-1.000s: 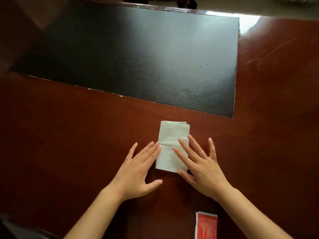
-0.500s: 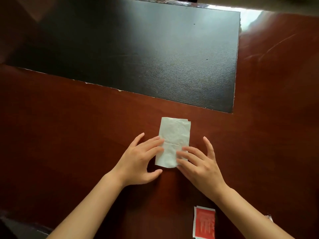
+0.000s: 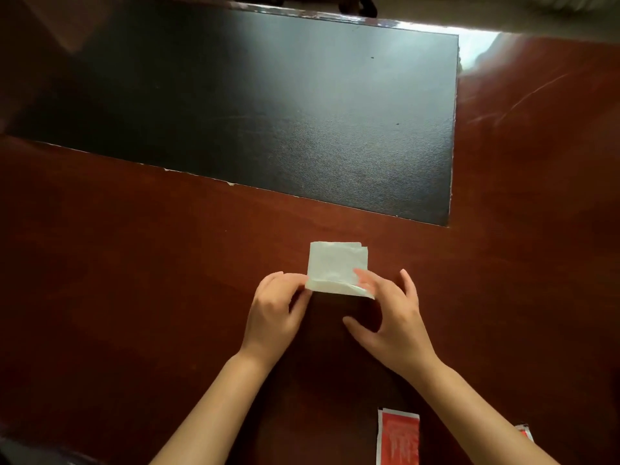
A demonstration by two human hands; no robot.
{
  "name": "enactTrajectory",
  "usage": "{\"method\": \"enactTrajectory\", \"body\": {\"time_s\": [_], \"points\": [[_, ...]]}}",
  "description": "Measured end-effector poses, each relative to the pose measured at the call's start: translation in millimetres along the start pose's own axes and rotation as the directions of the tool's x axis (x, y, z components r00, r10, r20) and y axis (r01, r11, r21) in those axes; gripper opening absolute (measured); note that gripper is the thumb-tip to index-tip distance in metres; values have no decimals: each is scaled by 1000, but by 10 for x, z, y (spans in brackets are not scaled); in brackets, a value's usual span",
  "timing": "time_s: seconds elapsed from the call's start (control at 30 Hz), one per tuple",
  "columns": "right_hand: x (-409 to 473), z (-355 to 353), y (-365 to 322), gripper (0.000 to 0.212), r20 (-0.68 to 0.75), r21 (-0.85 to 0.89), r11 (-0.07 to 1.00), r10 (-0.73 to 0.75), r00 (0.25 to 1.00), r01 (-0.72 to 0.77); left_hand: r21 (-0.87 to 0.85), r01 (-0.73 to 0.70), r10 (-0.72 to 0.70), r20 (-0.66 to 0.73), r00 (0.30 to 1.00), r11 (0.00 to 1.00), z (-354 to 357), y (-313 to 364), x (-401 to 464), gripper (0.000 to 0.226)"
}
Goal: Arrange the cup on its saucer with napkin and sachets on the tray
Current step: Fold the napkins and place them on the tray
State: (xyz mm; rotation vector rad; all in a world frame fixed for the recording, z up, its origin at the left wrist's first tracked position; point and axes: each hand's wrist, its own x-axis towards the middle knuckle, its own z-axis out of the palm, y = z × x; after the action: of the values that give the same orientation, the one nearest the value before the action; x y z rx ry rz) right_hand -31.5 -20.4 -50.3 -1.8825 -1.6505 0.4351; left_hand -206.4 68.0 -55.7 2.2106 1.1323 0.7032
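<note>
A white paper napkin [image 3: 335,263] lies on the red-brown table just in front of me. Its near edge is lifted and curled over toward the far side. My left hand [image 3: 275,310] pinches the napkin's near left corner. My right hand [image 3: 389,310] holds the near right corner with its fingertips, thumb spread below. A red sachet [image 3: 399,437] lies flat near the bottom edge, right of centre. The corner of a second sachet [image 3: 525,431] peeks out beside my right forearm. No cup, saucer or tray is in view.
A large black leather-like inlay [image 3: 268,112] covers the far half of the table [image 3: 134,280]. The table's far edge [image 3: 419,26] runs along the top, bright with glare. A dark object [image 3: 20,451] shows at the bottom left corner.
Both hands went from lying flat on the napkin's sides to gripping its near corners. The near half has been lifted and folded away from me, so the napkin looks shorter.
</note>
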Motion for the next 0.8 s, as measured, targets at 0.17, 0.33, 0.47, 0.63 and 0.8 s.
{"method": "enactTrajectory", "body": {"time_s": [0.17,0.33,0.47,0.63,0.8], "points": [[208,96,-69,55,-246,-78,971,199,948,-224,-8,130,-131,-48,990,991,90,76,141,3],[367,172,-105,54,-303,-115,941,272,913,-319,-66,193,-200,-117,973,979,139,136,300,29],[382,218,-28,57,-277,-234,933,204,939,-272,196,54,-28,-133,991,979,187,169,241,51],[354,241,24,51,-6,-450,892,54,999,-51,405,-20,-89,248,965,914,402,173,221,55],[361,261,96,55,160,-496,868,125,979,-29,511,26,-193,278,941,859,447,79,252,57]]}}
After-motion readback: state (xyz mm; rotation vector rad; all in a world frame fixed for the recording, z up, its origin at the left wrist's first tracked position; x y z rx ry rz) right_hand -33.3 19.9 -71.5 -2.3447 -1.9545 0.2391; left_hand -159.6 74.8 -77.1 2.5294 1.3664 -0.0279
